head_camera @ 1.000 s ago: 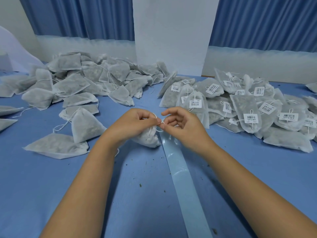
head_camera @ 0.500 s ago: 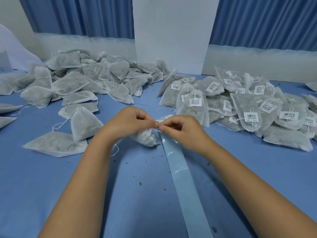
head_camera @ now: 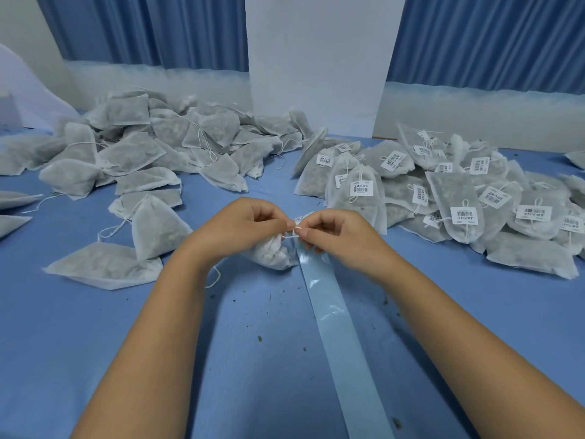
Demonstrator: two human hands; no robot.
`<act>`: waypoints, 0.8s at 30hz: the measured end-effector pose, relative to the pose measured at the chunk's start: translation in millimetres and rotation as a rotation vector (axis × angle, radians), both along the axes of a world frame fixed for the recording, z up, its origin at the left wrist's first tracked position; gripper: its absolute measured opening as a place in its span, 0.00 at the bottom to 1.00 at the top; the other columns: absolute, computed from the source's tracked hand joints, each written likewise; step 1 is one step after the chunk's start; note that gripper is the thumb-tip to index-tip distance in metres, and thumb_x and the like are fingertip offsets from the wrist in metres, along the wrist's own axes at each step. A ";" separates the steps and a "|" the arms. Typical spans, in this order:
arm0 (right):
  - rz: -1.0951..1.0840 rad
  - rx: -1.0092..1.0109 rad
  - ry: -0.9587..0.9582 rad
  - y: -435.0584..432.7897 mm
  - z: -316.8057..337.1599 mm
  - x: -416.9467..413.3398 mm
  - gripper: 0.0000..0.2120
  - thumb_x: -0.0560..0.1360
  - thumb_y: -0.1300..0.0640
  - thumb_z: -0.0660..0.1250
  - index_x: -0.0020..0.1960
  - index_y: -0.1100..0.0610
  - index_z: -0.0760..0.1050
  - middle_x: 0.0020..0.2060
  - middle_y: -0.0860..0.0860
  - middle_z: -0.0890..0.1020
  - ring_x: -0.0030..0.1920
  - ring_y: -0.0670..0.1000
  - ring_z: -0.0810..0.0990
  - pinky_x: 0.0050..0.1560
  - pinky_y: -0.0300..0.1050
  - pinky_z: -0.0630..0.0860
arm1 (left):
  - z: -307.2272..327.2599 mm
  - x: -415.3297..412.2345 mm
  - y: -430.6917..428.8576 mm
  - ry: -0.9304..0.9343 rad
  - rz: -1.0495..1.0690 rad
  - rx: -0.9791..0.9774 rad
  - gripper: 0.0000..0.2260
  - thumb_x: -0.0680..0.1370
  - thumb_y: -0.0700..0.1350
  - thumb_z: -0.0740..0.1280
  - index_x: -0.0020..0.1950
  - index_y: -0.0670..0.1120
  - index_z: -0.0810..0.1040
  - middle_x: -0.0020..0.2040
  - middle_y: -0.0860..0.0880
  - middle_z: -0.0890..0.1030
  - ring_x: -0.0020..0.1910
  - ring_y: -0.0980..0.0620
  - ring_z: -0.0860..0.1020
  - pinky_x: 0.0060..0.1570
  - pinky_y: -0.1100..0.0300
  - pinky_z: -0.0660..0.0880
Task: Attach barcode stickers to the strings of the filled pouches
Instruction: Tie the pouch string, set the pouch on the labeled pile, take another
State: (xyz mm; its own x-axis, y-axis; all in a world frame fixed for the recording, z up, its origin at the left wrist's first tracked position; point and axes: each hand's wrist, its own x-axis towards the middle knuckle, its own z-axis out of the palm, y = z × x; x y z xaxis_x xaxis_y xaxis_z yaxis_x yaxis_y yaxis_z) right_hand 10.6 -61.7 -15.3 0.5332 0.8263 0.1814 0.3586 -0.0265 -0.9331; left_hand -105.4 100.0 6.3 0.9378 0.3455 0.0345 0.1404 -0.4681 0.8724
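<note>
Pouch (head_camera: 271, 254): thin white non-woven fabric, soft and crumpled, plump with dark loose filling that shows faintly through the weave. It lies on the blue table (head_camera: 95, 327) just below the fingers of my left hand (head_camera: 240, 229), its gathered neck turned up toward my fingertips. A fine white string (head_camera: 288, 236) runs from that neck across the small gap between my hands. My left hand is curled, with thumb and forefinger pinching the string. My right hand (head_camera: 337, 240) is curled too and pinches a small white barcode sticker (head_camera: 302, 218), a paper rectangle with black bars, right where the fingertips of both hands meet. I cannot tell whether the sticker is already folded over the string.

From under my right hand a glossy pale-blue backing strip (head_camera: 335, 327), smooth and flat, runs back toward me between my forearms. Dark crumbs (head_camera: 259, 338) dot the cloth around it. Beyond my left hand lies a heap of unlabelled pouches (head_camera: 158, 147), pillow-shaped, strings trailing. Beyond my right hand lies a heap of labelled pouches (head_camera: 459, 198), each carrying a sticker.
</note>
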 end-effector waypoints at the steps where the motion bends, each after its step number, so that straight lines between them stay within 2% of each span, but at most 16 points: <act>1: -0.015 0.026 -0.006 -0.5 -0.2 0.2 0.08 0.76 0.66 0.69 0.46 0.54 0.80 0.37 0.48 0.83 0.40 0.48 0.80 0.45 0.40 0.77 | 0.1 0.0 0.1 0.013 0.005 -0.004 0.08 0.77 0.50 0.71 0.40 0.50 0.84 0.36 0.52 0.81 0.35 0.59 0.74 0.34 0.72 0.70; 3: -0.056 0.089 -0.054 -0.5 -0.1 -0.3 0.12 0.75 0.70 0.68 0.45 0.53 0.79 0.38 0.49 0.83 0.41 0.49 0.80 0.46 0.41 0.76 | 0.1 0.1 -0.5 0.034 0.007 -0.016 0.09 0.78 0.50 0.70 0.38 0.52 0.84 0.37 0.50 0.80 0.35 0.58 0.74 0.35 0.71 0.70; 7: -0.163 0.144 -0.196 0.2 -2.3 -2.4 0.16 0.74 0.70 0.67 0.39 0.49 0.80 0.38 0.45 0.83 0.41 0.51 0.81 0.46 0.42 0.77 | 0.5 -0.3 -2.9 0.032 -0.008 -0.055 0.10 0.79 0.49 0.68 0.39 0.52 0.84 0.39 0.49 0.77 0.38 0.55 0.73 0.42 0.61 0.68; 9: -0.185 0.143 -0.218 0.6 -3.7 -3.3 0.16 0.74 0.69 0.67 0.39 0.48 0.80 0.38 0.44 0.84 0.42 0.52 0.83 0.47 0.43 0.78 | 0.8 0.0 -3.7 0.001 -0.005 -0.086 0.10 0.79 0.49 0.68 0.38 0.53 0.84 0.37 0.52 0.78 0.38 0.57 0.74 0.44 0.62 0.70; 12: -0.192 0.142 -0.237 2.2 -3.8 -5.3 0.16 0.74 0.69 0.68 0.39 0.47 0.80 0.39 0.43 0.84 0.40 0.47 0.81 0.44 0.39 0.77 | 1.8 -0.2 -5.1 -0.051 0.009 -0.114 0.12 0.79 0.47 0.68 0.37 0.54 0.84 0.37 0.56 0.80 0.37 0.60 0.75 0.43 0.66 0.70; 17: -0.198 0.161 -0.252 2.5 -2.5 -7.5 0.14 0.74 0.67 0.68 0.41 0.47 0.81 0.40 0.48 0.84 0.39 0.45 0.80 0.41 0.37 0.75 | 2.4 0.2 -7.1 -0.063 0.018 -0.124 0.10 0.79 0.46 0.68 0.39 0.52 0.85 0.40 0.51 0.81 0.40 0.57 0.75 0.48 0.59 0.71; 21: -0.191 0.186 -0.241 3.2 -3.6 -9.6 0.05 0.72 0.60 0.74 0.41 0.51 0.83 0.38 0.44 0.84 0.38 0.44 0.81 0.39 0.33 0.74 | 2.1 1.6 -8.2 -0.054 0.012 -0.134 0.09 0.80 0.46 0.68 0.41 0.50 0.84 0.34 0.58 0.79 0.35 0.61 0.75 0.48 0.59 0.71; 24: -0.213 0.185 -0.231 3.9 -4.5 -9.4 0.04 0.71 0.57 0.76 0.40 0.49 0.83 0.37 0.43 0.84 0.37 0.42 0.80 0.39 0.32 0.73 | 1.4 2.7 -8.5 -0.052 0.020 -0.125 0.08 0.79 0.46 0.68 0.41 0.50 0.84 0.33 0.59 0.79 0.34 0.62 0.75 0.46 0.62 0.72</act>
State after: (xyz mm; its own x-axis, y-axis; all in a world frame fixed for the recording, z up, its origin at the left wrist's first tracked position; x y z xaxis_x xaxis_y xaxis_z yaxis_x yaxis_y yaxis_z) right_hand 1.2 -57.8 -19.8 0.6174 0.6428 0.4535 0.5653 0.0384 -0.8240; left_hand -102.8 91.5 7.7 0.9288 0.3685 0.0384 0.1015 -0.3530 0.9301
